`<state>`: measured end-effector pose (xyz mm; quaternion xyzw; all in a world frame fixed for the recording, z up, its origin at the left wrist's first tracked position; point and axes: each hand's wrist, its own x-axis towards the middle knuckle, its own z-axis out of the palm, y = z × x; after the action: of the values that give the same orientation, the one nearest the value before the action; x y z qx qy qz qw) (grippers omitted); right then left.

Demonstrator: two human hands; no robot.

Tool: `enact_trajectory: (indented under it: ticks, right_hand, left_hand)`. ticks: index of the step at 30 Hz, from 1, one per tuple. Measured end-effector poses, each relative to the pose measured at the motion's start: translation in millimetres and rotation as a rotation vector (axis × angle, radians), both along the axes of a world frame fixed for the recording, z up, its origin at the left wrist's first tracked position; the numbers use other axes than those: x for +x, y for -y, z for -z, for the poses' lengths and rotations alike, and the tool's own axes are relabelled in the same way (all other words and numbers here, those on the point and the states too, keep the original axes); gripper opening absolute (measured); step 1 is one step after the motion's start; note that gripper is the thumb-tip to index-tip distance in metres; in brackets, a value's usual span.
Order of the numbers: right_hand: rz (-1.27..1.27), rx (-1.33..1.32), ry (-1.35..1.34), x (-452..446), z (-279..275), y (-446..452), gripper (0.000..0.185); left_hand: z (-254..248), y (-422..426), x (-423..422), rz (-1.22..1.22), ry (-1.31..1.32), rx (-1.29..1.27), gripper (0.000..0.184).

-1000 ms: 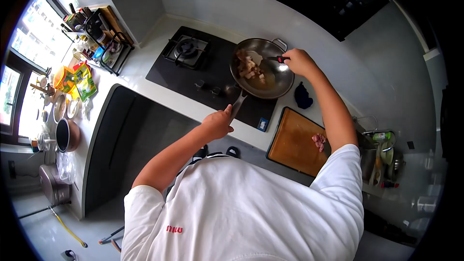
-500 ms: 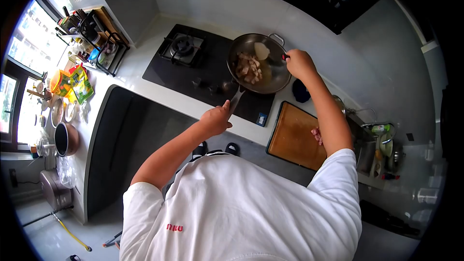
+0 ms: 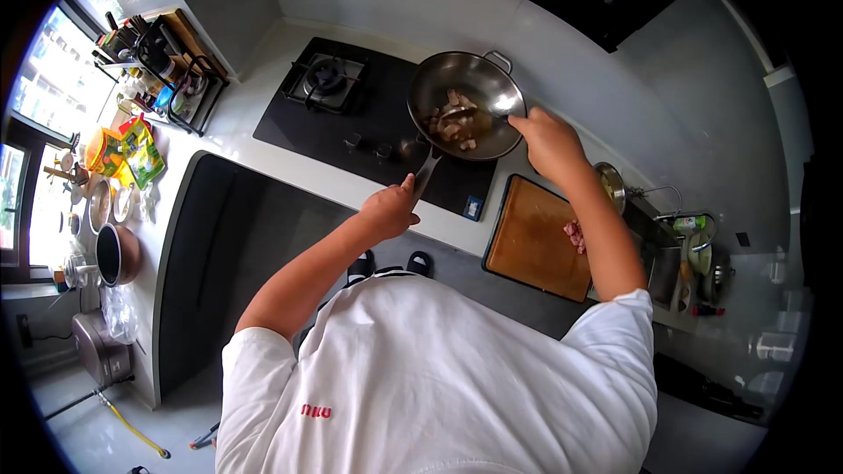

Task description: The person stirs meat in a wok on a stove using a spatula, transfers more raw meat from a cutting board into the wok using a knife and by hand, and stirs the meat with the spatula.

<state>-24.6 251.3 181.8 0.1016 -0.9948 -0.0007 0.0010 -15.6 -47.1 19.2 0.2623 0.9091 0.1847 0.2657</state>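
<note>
A steel wok sits over the right side of the black gas stove. My left hand is closed around its long handle. Small pieces of pale, browned meat lie in some oil at the bottom. Over the wok's right rim, my right hand is closed on a spatula, whose blade is seen nearly edge-on among the meat. Most of the spatula's handle is hidden by the hand.
Right of the stove lies a wooden cutting board with raw meat on it, partly behind my right forearm. A metal bowl and the sink are beyond. At left stand a spice rack, a dark pot and food packets.
My right hand has moved down and slightly right, and the spatula's blade has turned from flat to edge-on, lower among the meat. My left hand stays on the wok handle.
</note>
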Motion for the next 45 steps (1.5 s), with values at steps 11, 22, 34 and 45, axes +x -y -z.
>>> enact_trajectory:
  ticks: [11,22,34,45]
  right_hand:
    - [0.168,-0.134,-0.041,5,63,21,0.031]
    - [0.136,-0.045,-0.106,-4,104,-6,0.046]
    - [0.179,-0.018,-0.074,38,78,-18,0.049]
    - [0.299,-0.138,-0.120,7,113,-35,0.053]
  left_hand:
    - [-21,-2,-1,0.003,0.047,-0.047,0.099]
    - [-13,-4,0,0.022,0.002,-0.105,0.100]
    - [-13,-3,-3,-0.038,0.046,-0.028,0.100]
    - [-16,-5,0,-0.036,0.037,-0.062,0.101]
